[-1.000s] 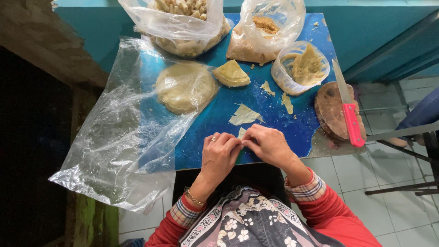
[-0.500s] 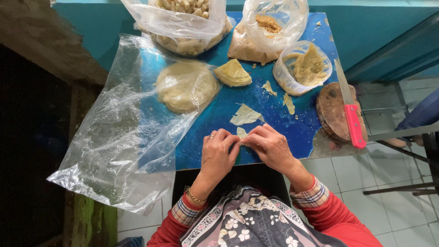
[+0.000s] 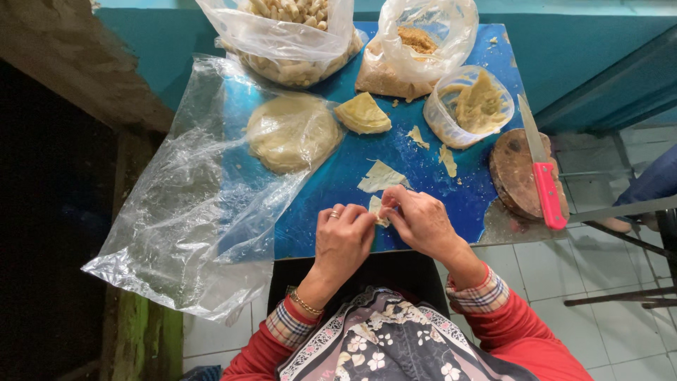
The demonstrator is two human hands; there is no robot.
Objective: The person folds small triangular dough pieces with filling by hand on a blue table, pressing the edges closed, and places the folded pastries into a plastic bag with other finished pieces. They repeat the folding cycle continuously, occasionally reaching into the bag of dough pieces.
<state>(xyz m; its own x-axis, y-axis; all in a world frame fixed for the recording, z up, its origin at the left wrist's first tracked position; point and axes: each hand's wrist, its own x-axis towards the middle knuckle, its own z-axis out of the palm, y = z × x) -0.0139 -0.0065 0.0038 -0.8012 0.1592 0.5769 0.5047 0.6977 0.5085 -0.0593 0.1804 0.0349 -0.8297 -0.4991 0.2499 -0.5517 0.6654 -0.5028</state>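
Observation:
My left hand [image 3: 343,238] and my right hand [image 3: 420,221] meet at the near edge of the blue table [image 3: 331,212]. Both pinch a small pale dough wrapper piece [image 3: 376,209] between their fingertips. A ring shows on the left hand and a bracelet on its wrist. Just beyond the hands lies another thin wrapper sheet [image 3: 381,176] flat on the table. Further back sit a wedge-shaped stack of wrappers [image 3: 362,114] and a round stack of wrappers [image 3: 292,132] under clear plastic.
A large clear plastic sheet [image 3: 183,233] hangs off the table's left side. At the back stand a bag of rolled pieces [image 3: 289,39], a bag of brown filling [image 3: 412,49] and a plastic tub [image 3: 474,106]. A pink-handled knife [image 3: 544,180] rests on a round wooden board [image 3: 518,176] at right.
Both hands stay at the same spot; the fingers have shifted slightly while working the small wrapper piece between them.

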